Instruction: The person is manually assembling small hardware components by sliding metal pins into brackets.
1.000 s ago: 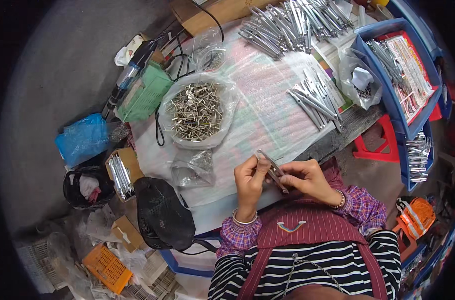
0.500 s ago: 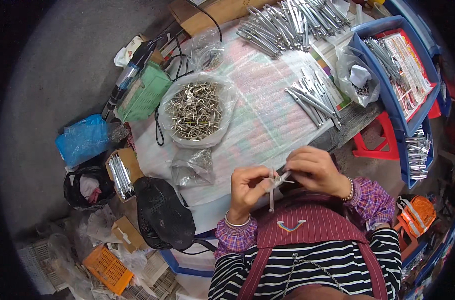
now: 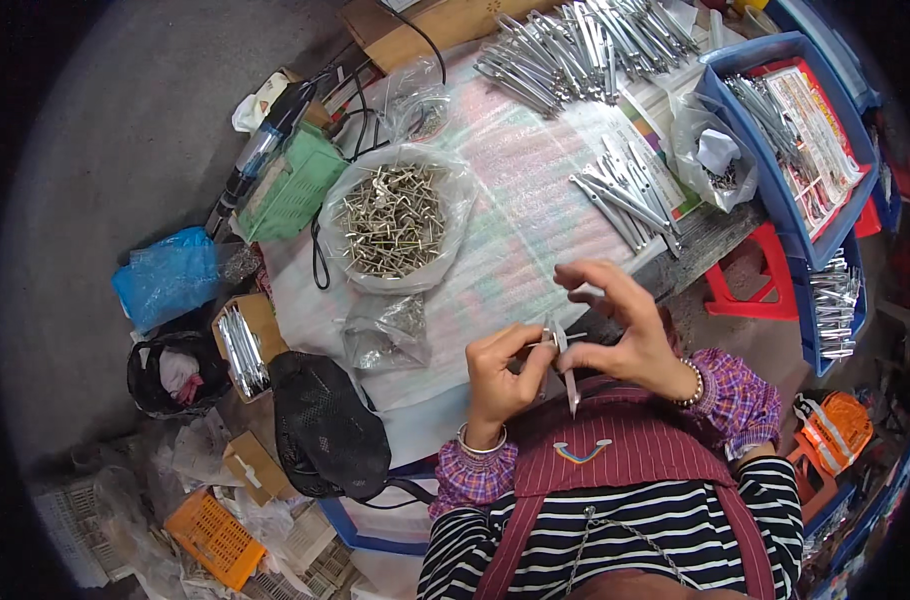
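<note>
Just above my apron, my left hand pinches a small metal assembly between thumb and fingers. A narrow flat metal strip hangs down from it, and thin pins cross it near my fingertips. My right hand is beside it with the fingers raised and spread; its thumb tip is at the assembly and seems to touch it. Beyond my hands, a clear plastic bag holds a heap of T-shaped metal pins. Several slim silver metal strips lie loose at the right of the covered table.
A large pile of silver metal arms lies at the far side. Blue trays with metal parts stand at the right, above a red stool. At left are a green basket, a power tool and a black mesh bag.
My right hand has opened, its fingers lifting away from the metal assembly. The assembly has turned slightly in my left hand, and its hanging strip has shifted right.
</note>
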The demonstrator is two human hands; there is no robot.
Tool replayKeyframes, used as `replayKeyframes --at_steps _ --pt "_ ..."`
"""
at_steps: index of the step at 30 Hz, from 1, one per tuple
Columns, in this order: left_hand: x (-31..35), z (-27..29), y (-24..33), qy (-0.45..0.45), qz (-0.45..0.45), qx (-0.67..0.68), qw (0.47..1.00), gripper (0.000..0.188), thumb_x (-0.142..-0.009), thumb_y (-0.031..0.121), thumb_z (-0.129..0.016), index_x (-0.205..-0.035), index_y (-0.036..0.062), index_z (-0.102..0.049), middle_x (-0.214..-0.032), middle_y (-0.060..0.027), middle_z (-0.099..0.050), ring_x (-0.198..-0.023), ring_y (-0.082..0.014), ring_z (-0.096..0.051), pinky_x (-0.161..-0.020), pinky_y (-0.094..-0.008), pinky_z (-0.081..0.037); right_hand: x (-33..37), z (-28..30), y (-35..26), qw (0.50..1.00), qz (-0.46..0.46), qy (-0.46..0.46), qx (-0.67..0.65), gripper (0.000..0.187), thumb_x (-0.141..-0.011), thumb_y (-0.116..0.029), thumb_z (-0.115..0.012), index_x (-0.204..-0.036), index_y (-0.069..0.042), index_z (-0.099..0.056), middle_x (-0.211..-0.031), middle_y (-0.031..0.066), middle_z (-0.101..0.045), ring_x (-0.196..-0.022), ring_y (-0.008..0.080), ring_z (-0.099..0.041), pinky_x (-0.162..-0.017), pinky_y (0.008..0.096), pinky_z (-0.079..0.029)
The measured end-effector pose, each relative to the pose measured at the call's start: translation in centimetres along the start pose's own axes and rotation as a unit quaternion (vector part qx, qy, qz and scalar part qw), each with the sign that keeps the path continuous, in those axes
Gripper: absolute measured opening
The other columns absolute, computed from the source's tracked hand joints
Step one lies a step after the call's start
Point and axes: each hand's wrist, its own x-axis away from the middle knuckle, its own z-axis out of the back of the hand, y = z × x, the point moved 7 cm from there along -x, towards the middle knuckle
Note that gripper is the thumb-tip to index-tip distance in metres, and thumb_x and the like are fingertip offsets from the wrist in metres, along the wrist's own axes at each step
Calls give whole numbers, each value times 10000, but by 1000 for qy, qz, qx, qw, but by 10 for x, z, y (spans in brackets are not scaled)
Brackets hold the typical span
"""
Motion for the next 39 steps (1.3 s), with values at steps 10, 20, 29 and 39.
replayKeyframes --at_steps 10,20,29,39 --pt "5 12 -4 106 8 3 994 109 -746 40 -625 -814 -45 -619 -679 -94 -609 -590 -141 -597 -542 -243 -459 32 -31 45 978 -169 -31 -122 326 -753 -29 -672 -1065 33 -599 -840 53 -652 -769 104 -594 -686 239 -490" --pt "9 5 -20 136 56 77 986 126 -791 26 -613 -880 -63 -616 -731 -77 -611 -650 -113 -596 -587 -224 -474 37 -39 54 972 -174 33 -157 193 -824 -38 -608 -992 56 -614 -772 44 -637 -679 60 -565 -591 202 -460" --pt "8 0 -24 101 106 192 970 170 -843 72 -613 -951 -58 -590 -787 -24 -593 -670 -61 -537 -569 -187 -430 36 -38 58 967 -182 10 -177 118 -821 -28 -616 -898 46 -566 -763 40 -606 -649 62 -554 -556 199 -452" --pt "-2 -4 -20 106 94 162 977 127 -800 27 -603 -907 -39 -590 -756 -36 -586 -661 -75 -558 -579 -192 -433 39 -33 60 975 -160 24 -151 162 -779 -65 -652 -880 54 -609 -730 56 -619 -657 74 -571 -581 228 -470"
